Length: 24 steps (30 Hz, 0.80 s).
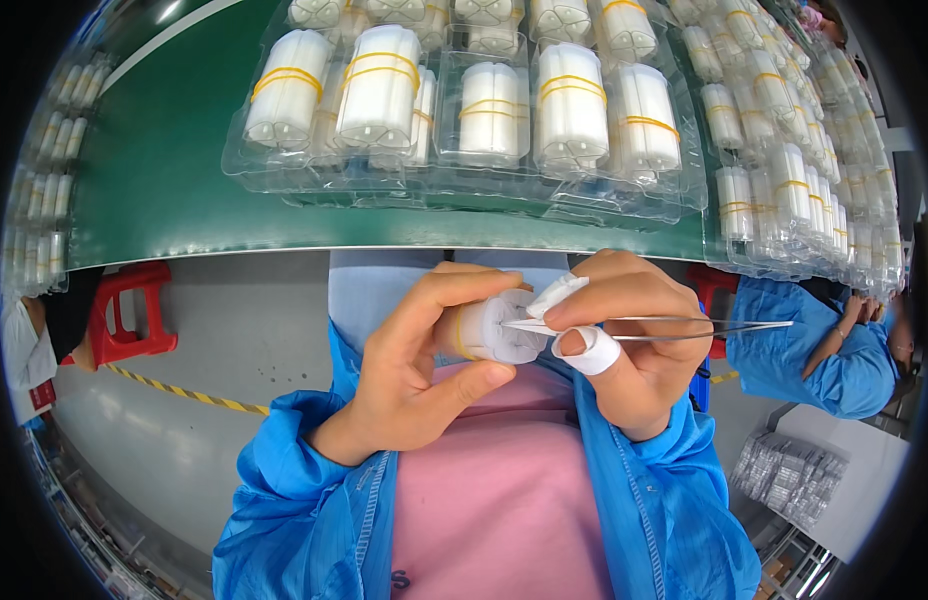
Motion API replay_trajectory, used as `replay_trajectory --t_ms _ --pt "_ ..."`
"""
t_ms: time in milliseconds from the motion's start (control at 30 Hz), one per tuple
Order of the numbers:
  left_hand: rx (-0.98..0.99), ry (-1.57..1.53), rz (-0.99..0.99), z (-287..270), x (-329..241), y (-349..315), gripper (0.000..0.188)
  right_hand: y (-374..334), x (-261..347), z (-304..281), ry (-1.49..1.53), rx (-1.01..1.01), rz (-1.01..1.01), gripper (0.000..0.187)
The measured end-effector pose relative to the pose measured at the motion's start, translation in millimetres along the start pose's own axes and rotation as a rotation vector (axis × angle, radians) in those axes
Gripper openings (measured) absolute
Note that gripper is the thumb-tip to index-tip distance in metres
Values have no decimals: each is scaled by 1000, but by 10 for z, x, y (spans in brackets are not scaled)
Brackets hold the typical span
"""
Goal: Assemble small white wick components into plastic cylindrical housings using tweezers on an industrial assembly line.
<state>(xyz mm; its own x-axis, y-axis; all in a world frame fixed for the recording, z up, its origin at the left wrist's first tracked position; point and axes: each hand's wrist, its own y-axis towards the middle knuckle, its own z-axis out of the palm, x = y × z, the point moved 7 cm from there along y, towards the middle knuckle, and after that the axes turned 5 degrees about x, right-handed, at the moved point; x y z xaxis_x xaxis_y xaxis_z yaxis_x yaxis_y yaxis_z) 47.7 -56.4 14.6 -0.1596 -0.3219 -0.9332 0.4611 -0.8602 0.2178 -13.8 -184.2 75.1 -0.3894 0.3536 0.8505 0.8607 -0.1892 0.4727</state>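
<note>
Mid-frame, left hand (409,368) grips a bundle (489,330), likely light, best held round its sides; right hand (639,365) pinches tweezers (664,319).

Seen low on a pink shirt (494,490): a scrap of dark lettering (400,579), no whole word legible.

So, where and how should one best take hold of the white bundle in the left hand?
The white bundle is probably best gripped around its curved side, by the yellow band, from the left: it is held sideways, its round end facing the right hand.
</note>
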Motion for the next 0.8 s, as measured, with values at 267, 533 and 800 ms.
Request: replay_trajectory --t_ms 267,533,800 --pt "106 -255 -72 20 61 27 55 65 26 -16 81 20 -8 15" --pt "155 -485 -203 73 125 -52 59 83 -2 3 83 70 18 14" --pt "148 -440 -174 72 140 -39 60 80 -14 2 80 78 34 13"
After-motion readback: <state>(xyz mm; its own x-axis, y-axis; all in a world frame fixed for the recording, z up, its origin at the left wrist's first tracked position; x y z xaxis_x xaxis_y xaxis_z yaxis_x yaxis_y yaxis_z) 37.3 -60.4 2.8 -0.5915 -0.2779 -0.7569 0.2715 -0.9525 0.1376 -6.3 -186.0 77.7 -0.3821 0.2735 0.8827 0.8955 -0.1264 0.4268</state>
